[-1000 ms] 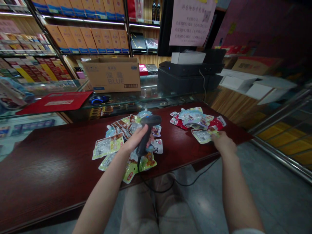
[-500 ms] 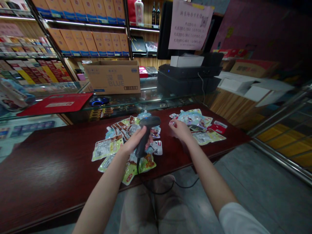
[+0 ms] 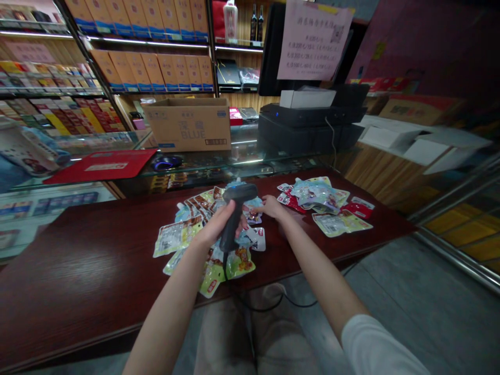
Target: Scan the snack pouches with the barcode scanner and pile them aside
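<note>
My left hand [image 3: 219, 225] clamps the scanner [image 3: 233, 220], blocking some packets [image 3: 177, 235]; right hand [image 3: 272, 207], grip: I can't tell. Far: a carton [image 3: 189, 127].

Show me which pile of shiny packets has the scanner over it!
The left pile: the left hand holds the black scanner over it. The right pile, with bright red packets, has no scanner above it.

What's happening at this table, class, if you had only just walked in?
A person's left hand grips a dark scanner above the left pile of packets. The right hand reaches in beside the scanner, at that pile's right edge; whether it holds anything is hard to tell. Another pile lies farther right on the table.
</note>
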Tool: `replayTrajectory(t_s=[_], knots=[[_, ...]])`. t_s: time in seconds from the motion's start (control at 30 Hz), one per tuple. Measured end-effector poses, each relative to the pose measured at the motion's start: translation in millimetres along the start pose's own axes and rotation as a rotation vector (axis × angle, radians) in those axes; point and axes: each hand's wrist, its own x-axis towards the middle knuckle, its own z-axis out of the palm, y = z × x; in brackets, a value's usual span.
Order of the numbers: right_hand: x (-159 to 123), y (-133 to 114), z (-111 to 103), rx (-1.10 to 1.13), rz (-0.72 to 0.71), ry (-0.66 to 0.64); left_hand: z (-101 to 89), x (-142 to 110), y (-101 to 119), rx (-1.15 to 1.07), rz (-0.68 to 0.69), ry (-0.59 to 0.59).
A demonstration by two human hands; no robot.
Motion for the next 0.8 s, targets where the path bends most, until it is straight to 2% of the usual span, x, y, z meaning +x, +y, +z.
replayTrajectory(t_s=[0.1,0.2,0.33,0.5,0.8], knots=[[3,5,-3,0.377,0.024,-0.058,0.7,0,1,-0.017,0.004,0.003],[4,5,-10,0.592,-0.052,0.050,-0.5,1,1,-0.007,-0.001,0.007],[7,2,-20,0.713,-0.158,0.201,-3.2,2,-3,0.041,-0.020,-0.005],[2,-3,-21,0.868,-0.176,0.222,-2.7,3,-7,0.051,-0.005,0.024],[1,1,-18,0.915,-0.188,0.247,5.2,10,-13,0.028,-0.044,0.059]])
